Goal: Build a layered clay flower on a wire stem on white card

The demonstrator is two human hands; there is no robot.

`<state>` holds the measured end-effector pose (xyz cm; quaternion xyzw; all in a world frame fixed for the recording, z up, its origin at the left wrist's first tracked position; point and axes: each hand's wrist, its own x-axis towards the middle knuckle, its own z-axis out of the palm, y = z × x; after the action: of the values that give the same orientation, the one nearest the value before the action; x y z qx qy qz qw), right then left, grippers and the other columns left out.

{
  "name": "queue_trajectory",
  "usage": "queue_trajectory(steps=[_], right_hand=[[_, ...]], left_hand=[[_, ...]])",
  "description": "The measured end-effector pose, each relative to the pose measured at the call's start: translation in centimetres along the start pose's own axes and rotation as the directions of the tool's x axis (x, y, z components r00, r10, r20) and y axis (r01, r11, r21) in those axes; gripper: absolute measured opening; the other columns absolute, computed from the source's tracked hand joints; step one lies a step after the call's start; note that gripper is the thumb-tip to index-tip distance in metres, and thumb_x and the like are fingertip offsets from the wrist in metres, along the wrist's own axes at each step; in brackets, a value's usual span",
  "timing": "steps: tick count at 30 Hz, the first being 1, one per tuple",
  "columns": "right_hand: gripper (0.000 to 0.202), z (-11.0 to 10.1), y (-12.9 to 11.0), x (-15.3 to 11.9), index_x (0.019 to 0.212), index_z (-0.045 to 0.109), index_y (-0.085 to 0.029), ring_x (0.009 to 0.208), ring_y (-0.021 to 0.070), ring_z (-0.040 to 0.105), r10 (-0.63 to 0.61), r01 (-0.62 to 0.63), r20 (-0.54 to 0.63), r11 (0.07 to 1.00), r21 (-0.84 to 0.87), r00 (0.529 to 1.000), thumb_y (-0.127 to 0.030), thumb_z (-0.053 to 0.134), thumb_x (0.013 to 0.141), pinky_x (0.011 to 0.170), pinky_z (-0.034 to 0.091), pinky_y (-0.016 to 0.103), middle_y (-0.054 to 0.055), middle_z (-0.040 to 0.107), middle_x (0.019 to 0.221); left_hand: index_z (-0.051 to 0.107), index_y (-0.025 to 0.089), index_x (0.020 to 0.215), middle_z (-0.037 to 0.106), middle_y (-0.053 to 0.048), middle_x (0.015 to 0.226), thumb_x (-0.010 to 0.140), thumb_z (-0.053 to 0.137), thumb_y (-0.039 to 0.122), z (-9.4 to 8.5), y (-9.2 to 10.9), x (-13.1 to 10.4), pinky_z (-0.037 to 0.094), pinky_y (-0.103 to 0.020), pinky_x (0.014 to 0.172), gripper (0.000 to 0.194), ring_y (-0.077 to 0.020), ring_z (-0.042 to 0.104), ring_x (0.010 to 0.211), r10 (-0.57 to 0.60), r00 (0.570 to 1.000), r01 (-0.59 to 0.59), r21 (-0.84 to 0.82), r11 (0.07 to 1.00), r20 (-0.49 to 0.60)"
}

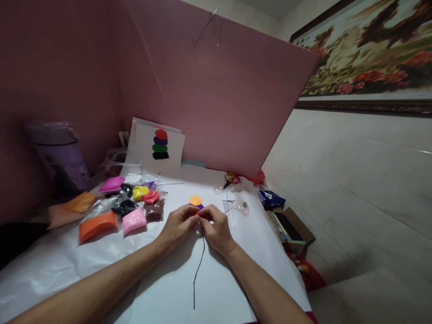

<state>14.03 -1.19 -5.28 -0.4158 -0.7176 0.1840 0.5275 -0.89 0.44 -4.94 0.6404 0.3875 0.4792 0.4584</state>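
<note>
While a small red piece (197, 214) is pinched between the fingertips of the left hand (175, 226) and the right hand (218, 229), both are held close together, low over the paper (168, 288). Just beyond the fingers, a purple patch (201, 207) is partly covered from view, and an orange patch (195, 199) is seen above it. Toward the near edge, a bent black line (200, 265) is extended from beneath the hands. To the right, clear strips (227, 206) and a small bag (243, 205) containing a green ball are laid; scissors (232, 179) are placed farther back. To the left, bags of coloured material are grouped on the worktop (40, 283): orange bag (98, 226), pink bag (134, 221), brown bag (154, 210), yellow bag (140, 193) and magenta bag (112, 183). Behind these, a card (141, 144) is propped upright, marked with stacked red, purple, green and black patches. A purple bottle (72, 162) is positioned at far left. The rear is bounded by a pink board (209, 94).
</note>
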Motion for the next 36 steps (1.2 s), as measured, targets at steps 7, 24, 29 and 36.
queue_trajectory(steps=[7,24,29,36], right_hand=[[0.011,-0.07,0.20,0.06,0.086,0.063,-0.018,0.070,0.0155,0.059,0.044,-0.045,-0.015,0.998,-0.044,0.999,-0.014,0.053,0.083,0.061,0.048,0.026,0.004,0.062,0.081],[0.018,0.15,0.70,-0.10,0.080,0.060,-0.020,0.069,0.0155,0.057,-0.068,0.069,0.027,0.996,-0.055,0.997,-0.006,0.049,0.079,0.063,0.047,0.027,0.002,0.060,0.076],[0.012,0.00,0.48,-0.07,0.078,0.058,-0.020,0.068,0.0158,0.057,-0.041,0.043,0.026,0.993,-0.107,0.999,-0.010,0.051,0.081,0.062,0.047,0.027,0.002,0.059,0.075],[0.014,-0.08,0.17,-0.22,0.089,0.058,-0.019,0.066,0.0151,0.060,0.003,-0.002,0.029,1.000,-0.019,1.000,-0.011,0.048,0.083,0.062,0.050,0.028,0.003,0.064,0.080]], left_hand=[[0.064,0.013,0.082,0.062,-0.002,0.067,0.075,0.064,0.032,0.00,-0.19,0.32,0.044,-0.029,0.057,0.021,-0.0140,0.054,0.057,-0.044,0.998,0.039,-0.089,0.995,-0.047],[0.063,0.014,0.077,0.063,-0.001,0.058,0.074,0.059,0.025,0.34,-0.20,0.12,0.050,-0.030,0.054,0.012,-0.0152,0.059,0.052,-0.092,0.996,0.088,-0.141,0.986,-0.021],[0.067,0.012,0.083,0.066,-0.004,0.068,0.076,0.058,0.026,0.32,0.17,0.02,0.051,-0.031,0.062,0.018,-0.0158,0.061,0.059,-0.064,0.997,0.068,-0.128,0.990,0.036],[0.066,0.013,0.079,0.064,-0.002,0.064,0.072,0.067,0.028,0.13,0.18,0.12,0.047,-0.030,0.059,0.017,-0.0148,0.059,0.056,-0.066,0.998,0.062,-0.139,0.988,-0.021]])
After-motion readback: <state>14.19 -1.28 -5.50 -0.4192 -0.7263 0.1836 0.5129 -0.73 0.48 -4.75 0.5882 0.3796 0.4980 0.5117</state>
